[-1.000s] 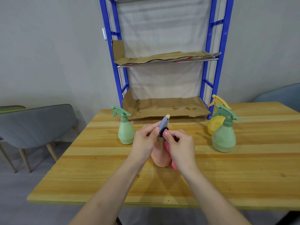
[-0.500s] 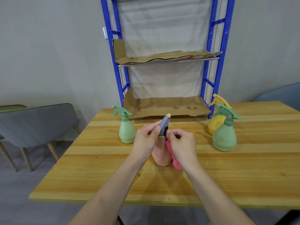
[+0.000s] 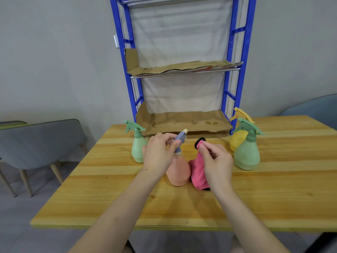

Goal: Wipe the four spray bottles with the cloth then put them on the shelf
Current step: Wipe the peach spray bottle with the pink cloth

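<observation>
Right hand (image 3: pixel 217 163), pinching pink cloth (image 3: pixel 197 172), has pulled off to 3 o'clock of the sprayer head (image 3: pixel 180 143). Left hand (image 3: pixel 158 154) grips that head; peach bottle (image 3: pixel 179 170) stands upright, centre of table (image 3: pixel 273 198), between hands, left nearer.

left hand (image 3: pixel 158 156) grips pink bottle (image 3: pixel 179 172) sprayer, desk (image 3: pixel 273 198) centre | right hand (image 3: pixel 218 162) pinches pink cloth (image 3: pixel 197 173) beside it | left green bottle (image 3: pixel 138 150) back-left | yellow bottle (image 3: pixel 236 141), right green bottle (image 3: pixel 247 154) back-right

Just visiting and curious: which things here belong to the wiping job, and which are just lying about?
Job: peach bottle, pink cloth, small green bottle, large green bottle, yellow bottle, blue shelf.
Lying about: grey chair, blue-grey chair.
</observation>
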Demonstrator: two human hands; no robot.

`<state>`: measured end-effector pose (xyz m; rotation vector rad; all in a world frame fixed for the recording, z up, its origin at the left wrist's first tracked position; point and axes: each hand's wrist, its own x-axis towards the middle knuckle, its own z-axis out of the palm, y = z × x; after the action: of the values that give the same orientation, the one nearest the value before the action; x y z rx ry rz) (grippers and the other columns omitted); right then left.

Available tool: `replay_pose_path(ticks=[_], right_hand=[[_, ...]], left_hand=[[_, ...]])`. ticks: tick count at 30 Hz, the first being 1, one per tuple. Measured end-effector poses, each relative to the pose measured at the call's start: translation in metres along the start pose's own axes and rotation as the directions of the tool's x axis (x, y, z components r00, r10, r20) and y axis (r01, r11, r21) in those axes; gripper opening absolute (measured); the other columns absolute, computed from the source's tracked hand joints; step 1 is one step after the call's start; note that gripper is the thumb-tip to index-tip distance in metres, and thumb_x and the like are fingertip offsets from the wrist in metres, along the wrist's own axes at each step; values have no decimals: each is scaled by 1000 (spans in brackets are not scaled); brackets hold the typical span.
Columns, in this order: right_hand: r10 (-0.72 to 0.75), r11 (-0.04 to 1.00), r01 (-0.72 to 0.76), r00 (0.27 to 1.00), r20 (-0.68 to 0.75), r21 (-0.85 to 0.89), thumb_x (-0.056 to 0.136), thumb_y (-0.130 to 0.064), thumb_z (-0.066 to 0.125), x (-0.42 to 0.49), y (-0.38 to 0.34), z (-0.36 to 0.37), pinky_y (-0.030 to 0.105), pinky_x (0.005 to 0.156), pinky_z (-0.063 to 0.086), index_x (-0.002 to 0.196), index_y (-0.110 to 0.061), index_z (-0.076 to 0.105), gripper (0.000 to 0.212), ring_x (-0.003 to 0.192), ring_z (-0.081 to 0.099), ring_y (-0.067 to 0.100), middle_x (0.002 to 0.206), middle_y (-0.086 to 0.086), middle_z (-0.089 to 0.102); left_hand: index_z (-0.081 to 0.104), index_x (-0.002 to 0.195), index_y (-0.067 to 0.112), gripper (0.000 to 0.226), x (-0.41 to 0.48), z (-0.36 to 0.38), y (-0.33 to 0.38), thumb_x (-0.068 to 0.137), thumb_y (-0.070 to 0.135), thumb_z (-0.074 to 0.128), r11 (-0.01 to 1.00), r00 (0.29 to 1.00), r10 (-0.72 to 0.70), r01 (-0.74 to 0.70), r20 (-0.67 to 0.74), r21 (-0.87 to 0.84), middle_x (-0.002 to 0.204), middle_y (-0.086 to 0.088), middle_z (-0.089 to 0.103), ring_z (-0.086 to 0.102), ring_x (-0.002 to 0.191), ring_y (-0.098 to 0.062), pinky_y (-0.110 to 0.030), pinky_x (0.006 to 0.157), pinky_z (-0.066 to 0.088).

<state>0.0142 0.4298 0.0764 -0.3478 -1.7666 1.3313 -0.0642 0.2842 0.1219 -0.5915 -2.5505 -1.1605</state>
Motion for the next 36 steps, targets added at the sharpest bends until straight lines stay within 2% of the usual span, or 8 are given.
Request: replay_pose_path(ticks=[2, 5, 10, 16, 20, 26, 31, 36], right_hand=[[-40, 999, 40, 999, 7, -7, 94, -15, 74, 5, 1, -5, 9, 81, 46, 106, -18, 82, 15, 93, 65, -1, 99, -6, 71], [-111, 990, 116, 992, 58, -84, 94, -16, 74, 15, 6, -7, 14, 88, 49, 108, -20, 82, 16, 100, 64, -3, 103, -11, 71], [-126, 980, 161, 956, 264, -116, 91, -21, 78, 21, 10, -1, 21, 94, 47, 108, -28, 80, 19, 108, 62, 1, 102, -25, 71], [-44, 997, 61, 927, 371, -35, 92, -21, 76, 25, 12, 8, 21, 85, 49, 106, -25, 74, 15, 98, 66, 7, 100, -11, 74], [-59, 991, 106, 891, 451, -81, 99, -17, 67, 23, 24, 7, 21, 85, 46, 103, -23, 76, 11, 97, 63, 8, 98, -8, 71], [-97, 971, 186, 876, 473, -147, 101, -20, 63, 28, 29, 0, 28, 75, 47, 86, -18, 73, 18, 84, 61, 10, 85, -3, 68], [-175, 960, 253, 874, 452, -118, 98, -21, 66, 33, 20, 7, 38, 74, 49, 78, -15, 71, 22, 79, 62, 16, 77, -3, 67], [-215, 952, 287, 874, 437, -107, 100, -18, 64, 29, 28, 7, 33, 75, 49, 82, -19, 73, 20, 81, 64, 13, 80, -8, 67]], left_hand=[[73, 109, 45, 16, 2, -5, 3, 99, 40, 61, 996, 999, 41, -40, 0, 84, 98, 15, 60, 55, 107, -10, -42, 92, 38], [73, 110, 46, 20, 5, -11, 4, 103, 36, 58, 983, 995, 98, -101, 33, 155, 95, 12, 58, 52, 103, -10, -38, 85, 32], [72, 105, 44, 22, 7, -11, 2, 105, 33, 54, 977, 987, 136, -148, 83, 154, 86, 6, 48, 51, 85, -11, -37, 79, 31], [72, 104, 42, 22, 5, -6, -2, 106, 33, 52, 981, 991, 107, -118, 79, 154, 85, 4, 43, 50, 82, -13, -38, 79, 32], [73, 106, 43, 22, 5, -7, -2, 106, 34, 53, 979, 990, 114, -127, 88, 159, 86, 3, 44, 50, 83, -13, -40, 81, 34], [74, 105, 40, 22, 7, -6, -3, 106, 33, 53, 981, 989, 113, -126, 92, 149, 88, 3, 46, 51, 86, -13, -39, 81, 33], [75, 103, 38, 21, 3, -3, -5, 105, 28, 56, 983, 988, 144, -149, 46, 110, 83, 6, 43, 50, 85, -12, -45, 87, 41], [76, 106, 38, 21, 5, -2, -7, 105, 29, 57, 980, 985, 164, -168, 47, 107, 85, 5, 46, 52, 90, -13, -46, 88, 41]])
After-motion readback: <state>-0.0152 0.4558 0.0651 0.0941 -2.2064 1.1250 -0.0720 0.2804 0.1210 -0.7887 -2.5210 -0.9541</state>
